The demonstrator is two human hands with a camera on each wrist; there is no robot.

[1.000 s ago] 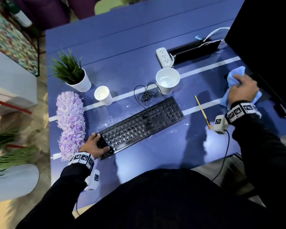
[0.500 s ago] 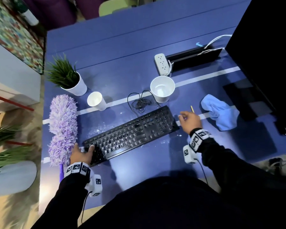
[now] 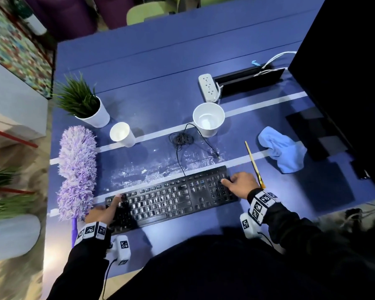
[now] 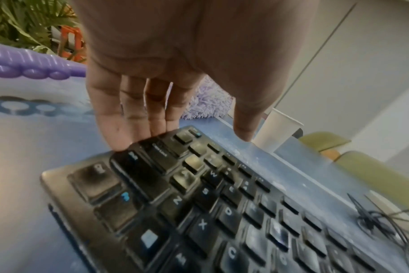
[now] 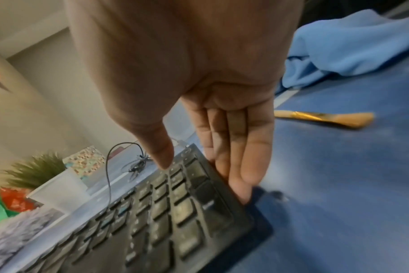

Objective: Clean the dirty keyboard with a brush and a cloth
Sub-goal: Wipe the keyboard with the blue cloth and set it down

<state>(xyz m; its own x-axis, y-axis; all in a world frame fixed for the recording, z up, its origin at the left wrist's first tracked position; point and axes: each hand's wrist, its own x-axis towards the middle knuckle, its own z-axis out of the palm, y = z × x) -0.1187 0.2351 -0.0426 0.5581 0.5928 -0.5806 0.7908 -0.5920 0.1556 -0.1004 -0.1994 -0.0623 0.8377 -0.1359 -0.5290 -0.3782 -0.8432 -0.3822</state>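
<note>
The black keyboard [image 3: 171,200] [image 4: 222,212] [image 5: 175,212], its keys dusted white, lies near the front edge of the blue table [image 3: 160,72]. My left hand [image 3: 102,213] [image 4: 192,138] holds its left end, fingers down the side and thumb at the far corner. My right hand [image 3: 236,182] [image 5: 202,179] grips the right end, thumb on the keys and fingers along the edge. A thin gold-handled brush [image 3: 254,163] [image 5: 322,118] lies just right of that hand. Further right is the crumpled blue cloth [image 3: 284,150] [image 5: 350,46].
A purple fluffy duster [image 3: 77,169] lies left of the keyboard. Behind it are white dust smears [image 3: 160,169], the coiled cable [image 3: 182,139], a small cup [image 3: 121,134], a large cup [image 3: 208,119], a potted plant [image 3: 95,118] and a power strip [image 3: 208,87]. A dark monitor [image 3: 344,83] fills the right.
My right hand let go of the blue cloth and came left to the keyboard's right end. The keyboard has swung from slanted to nearly level and nearer to me, leaving dust behind.
</note>
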